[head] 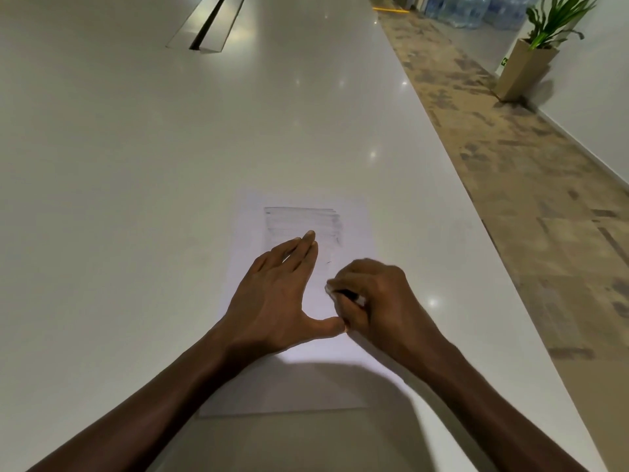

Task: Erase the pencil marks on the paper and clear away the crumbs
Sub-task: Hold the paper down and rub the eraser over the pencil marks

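A white sheet of paper [354, 212] lies on the white table in front of me. A block of grey pencil shading [301, 218] fills its upper middle, faded toward the bottom. My left hand [275, 298] lies flat on the paper, fingers together and thumb spread toward the right hand. My right hand [374, 298] is closed around a small white eraser with a dark band [343, 292], its end pressed to the paper below the shading. The right hand looks blurred. One tiny dark crumb [328, 263] sits just above that hand.
The long white table [170, 165] runs away from me, with a recessed cable slot [207, 25] far back. Its right edge drops to patterned carpet [527, 185]. A potted plant [531, 59] and water bottles [476, 8] stand by the far wall.
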Demonstrator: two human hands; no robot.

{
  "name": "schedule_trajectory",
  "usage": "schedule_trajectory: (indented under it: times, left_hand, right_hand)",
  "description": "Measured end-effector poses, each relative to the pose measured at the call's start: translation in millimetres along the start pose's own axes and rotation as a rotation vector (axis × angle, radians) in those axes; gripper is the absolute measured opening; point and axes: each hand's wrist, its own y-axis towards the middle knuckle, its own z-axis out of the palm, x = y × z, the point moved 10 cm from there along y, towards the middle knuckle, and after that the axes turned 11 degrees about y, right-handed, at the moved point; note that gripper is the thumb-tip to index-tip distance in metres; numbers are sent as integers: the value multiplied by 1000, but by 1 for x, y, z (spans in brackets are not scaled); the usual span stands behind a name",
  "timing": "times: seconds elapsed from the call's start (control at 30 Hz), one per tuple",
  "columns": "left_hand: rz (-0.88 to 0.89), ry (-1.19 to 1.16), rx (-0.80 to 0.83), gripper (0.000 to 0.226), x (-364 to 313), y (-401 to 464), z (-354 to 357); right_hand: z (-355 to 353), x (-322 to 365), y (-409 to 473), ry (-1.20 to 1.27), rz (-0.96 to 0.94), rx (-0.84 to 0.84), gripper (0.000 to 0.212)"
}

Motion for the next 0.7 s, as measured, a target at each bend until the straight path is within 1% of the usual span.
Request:
schedule_trajectory:
  times: [0.1, 0.27, 0.37, 0.47, 0.6, 0.7]
  left_hand:
    - [5, -8, -7, 117, 0, 0, 0]
    - [-7, -15, 32, 124, 1, 0, 3]
    - [-14, -29, 26, 124, 0, 0, 1]
    - [-15, -22, 27, 124, 0, -1, 0]
    - [-13, -25, 40, 126, 1, -2, 2]
    - [-13, -39, 46, 129, 1, -1, 1]
  right_hand:
    - [-1, -1, -3, 48, 23, -19, 11]
    - [-19, -26, 24, 77, 102, -158, 11]
    - [-24, -40, 40, 10, 113, -144, 15]
    - [-23, -41, 45, -46, 78, -110, 15]
    - [-18, -31, 26, -71, 27, -49, 13]
    - [-17, -28, 18, -55, 13, -37, 12]
